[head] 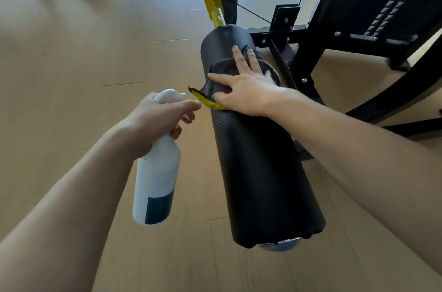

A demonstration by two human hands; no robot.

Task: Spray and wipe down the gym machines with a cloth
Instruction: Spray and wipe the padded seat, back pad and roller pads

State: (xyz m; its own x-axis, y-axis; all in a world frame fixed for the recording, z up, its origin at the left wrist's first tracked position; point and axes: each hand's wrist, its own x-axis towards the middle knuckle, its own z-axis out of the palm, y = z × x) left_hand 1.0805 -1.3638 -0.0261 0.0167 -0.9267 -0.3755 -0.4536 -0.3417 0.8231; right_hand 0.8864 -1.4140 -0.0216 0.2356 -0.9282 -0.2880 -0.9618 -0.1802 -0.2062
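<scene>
Left hand [153, 121] grips white spray bottle [156, 181] by the neck, beside black roller pad [258, 160]. Right hand [246, 90], fingers spread, presses dark cloth [221, 76] flat onto pad's upper part.

A long black roller pad [260, 148] on the gym machine sticks out over the wood floor, with a yellow bar at its far end. A dark grey cloth [221, 76] with a yellow edge lies flat on the pad's top. A white spray bottle [156, 179] with a dark label hangs tilted just left of the pad
</scene>
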